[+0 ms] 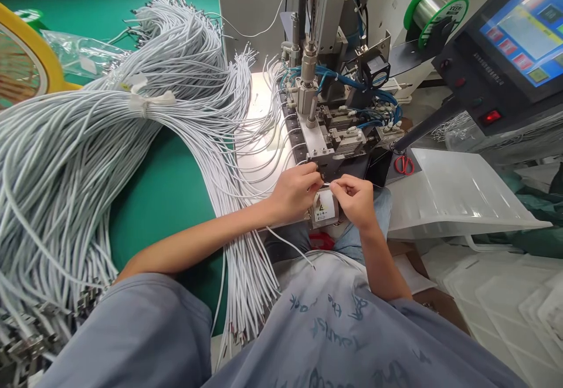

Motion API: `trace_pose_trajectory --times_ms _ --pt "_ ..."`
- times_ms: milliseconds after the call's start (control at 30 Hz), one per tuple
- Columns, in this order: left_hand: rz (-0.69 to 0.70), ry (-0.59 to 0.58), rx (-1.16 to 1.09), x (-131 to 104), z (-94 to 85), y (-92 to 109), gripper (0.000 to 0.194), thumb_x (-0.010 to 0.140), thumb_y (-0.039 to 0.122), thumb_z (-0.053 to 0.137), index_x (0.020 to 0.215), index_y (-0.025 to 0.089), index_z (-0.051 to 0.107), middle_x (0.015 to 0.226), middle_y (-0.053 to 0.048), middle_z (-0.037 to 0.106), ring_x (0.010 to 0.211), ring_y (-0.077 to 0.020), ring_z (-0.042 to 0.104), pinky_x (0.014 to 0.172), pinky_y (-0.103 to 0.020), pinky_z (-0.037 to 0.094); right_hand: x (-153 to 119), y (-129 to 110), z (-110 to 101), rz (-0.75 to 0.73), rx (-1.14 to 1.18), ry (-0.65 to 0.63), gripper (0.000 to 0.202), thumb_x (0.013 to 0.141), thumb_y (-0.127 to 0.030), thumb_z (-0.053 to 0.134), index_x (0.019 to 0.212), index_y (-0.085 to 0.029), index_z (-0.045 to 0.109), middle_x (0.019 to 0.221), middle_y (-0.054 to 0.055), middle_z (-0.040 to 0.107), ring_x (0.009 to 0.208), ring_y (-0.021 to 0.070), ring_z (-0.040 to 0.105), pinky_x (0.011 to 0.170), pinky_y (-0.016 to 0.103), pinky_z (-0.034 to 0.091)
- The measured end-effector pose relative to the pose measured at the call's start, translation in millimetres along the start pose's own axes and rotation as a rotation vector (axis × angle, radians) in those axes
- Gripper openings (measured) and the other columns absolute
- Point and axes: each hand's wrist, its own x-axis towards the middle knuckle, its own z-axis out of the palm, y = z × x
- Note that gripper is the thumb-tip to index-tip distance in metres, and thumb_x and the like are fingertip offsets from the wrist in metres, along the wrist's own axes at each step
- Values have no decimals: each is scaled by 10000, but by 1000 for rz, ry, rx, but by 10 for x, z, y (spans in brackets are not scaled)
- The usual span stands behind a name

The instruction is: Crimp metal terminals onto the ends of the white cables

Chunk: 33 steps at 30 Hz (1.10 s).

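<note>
In front of the machine point(314, 136), my left hand point(295, 193) is closed in a pinch on a white cable point(326, 184). From the other side, my right hand point(355, 199) pinches at the tip of that cable, thumb against fingers. The fine wires at the tip are too small to make out. Several more white cables point(259, 168) run from a large bundle point(185, 112) to the near left side of the machine. A white label point(325, 209) with a yellow warning triangle sits just below my hands.
Cable bundles cover much of the green table point(132, 218) at left. A solder wire spool point(433, 13) and a lit touchscreen point(528, 30) stand at upper right. Red-handled scissors point(403, 165) lie beside a translucent white plastic tray point(470, 194). A yellow-rimmed racket point(48, 54) is at far left.
</note>
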Motion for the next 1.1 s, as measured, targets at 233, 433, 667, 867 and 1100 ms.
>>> trace_pose_trajectory --times_ms 233,433,667,867,1100 --pt "-239 -223 -413 78 -78 -9 82 740 165 654 664 143 633 637 12 567 597 -87 521 559 -203 403 -6 95 76 -107 29 180 206 801 -277 578 646 -172 663 547 -27 418 524 103 388 493 262 303" --pt "-227 -292 -542 120 -73 -77 65 760 146 636 718 137 685 636 3 596 586 -81 528 559 -198 414 -20 161 181 -72 156 258 198 811 -283 586 667 -177 672 576 -21 452 559 112 425 525 267 337" --pt "-47 -485 6 90 11 -236 247 862 117 444 795 109 683 744 -49 567 610 -107 497 564 -225 378 183 414 49 -8 -18 41 188 810 -265 556 751 -168 706 654 -1 567 611 122 502 580 263 393" --pt "-11 -597 199 94 74 -328 288 888 120 386 799 113 659 782 -59 570 630 -121 498 585 -230 383 334 668 86 236 222 -49 178 717 -333 600 739 -172 671 677 10 644 628 139 556 610 276 455" --pt "26 -557 175 71 123 -366 302 907 133 362 882 124 663 794 -55 585 671 -125 536 611 -222 413 389 656 136 272 282 -66 148 686 -323 616 652 -180 621 585 -20 579 555 114 508 551 253 441"
